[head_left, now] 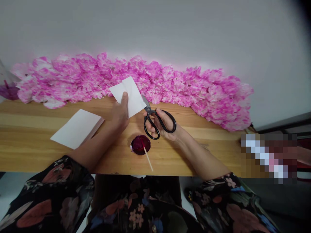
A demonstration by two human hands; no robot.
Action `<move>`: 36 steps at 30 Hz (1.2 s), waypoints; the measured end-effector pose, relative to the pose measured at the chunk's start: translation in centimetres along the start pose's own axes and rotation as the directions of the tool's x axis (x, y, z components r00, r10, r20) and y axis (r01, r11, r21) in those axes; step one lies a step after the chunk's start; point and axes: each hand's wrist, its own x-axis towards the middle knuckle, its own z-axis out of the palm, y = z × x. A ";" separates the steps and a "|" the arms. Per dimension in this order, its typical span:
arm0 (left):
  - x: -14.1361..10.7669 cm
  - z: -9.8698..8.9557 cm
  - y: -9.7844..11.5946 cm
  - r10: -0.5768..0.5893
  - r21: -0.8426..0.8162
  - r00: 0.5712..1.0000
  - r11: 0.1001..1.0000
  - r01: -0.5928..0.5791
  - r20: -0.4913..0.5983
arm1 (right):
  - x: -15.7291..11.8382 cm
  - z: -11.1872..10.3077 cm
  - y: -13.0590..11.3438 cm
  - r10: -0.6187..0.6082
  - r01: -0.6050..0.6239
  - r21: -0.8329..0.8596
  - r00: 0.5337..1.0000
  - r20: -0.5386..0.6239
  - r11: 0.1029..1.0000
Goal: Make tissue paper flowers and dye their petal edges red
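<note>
My left hand (pixel 121 111) pinches white paper (pixel 134 97), folded or in overlapping sheets, above the table, with the thumb on top. Black-handled scissors (pixel 152 111) are in my right hand (pixel 167 124), its fingers around the handles. Their blades point up and left and meet the paper's right edge; part of the blades is hidden by it. Just below the hands, a small dish of dark red liquid (pixel 139 144) sits on the table with a thin wooden stick (pixel 148 159) leaning out of it.
Pink and white paper flowers (pixel 155 81) line the wall along the back of the wooden table (pixel 116 161). A white paper stack (pixel 77 127) lies at left, thin sticks (pixel 204 147) at right. A blurred-out patch covers the right end.
</note>
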 end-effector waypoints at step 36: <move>-1.3 0.1 0.1 0.061 0.093 0.998 0.994 -0.061 -0.004 | 0.0 1.0 0.2 -0.070 0.074 0.035 0.991 -0.110 0.997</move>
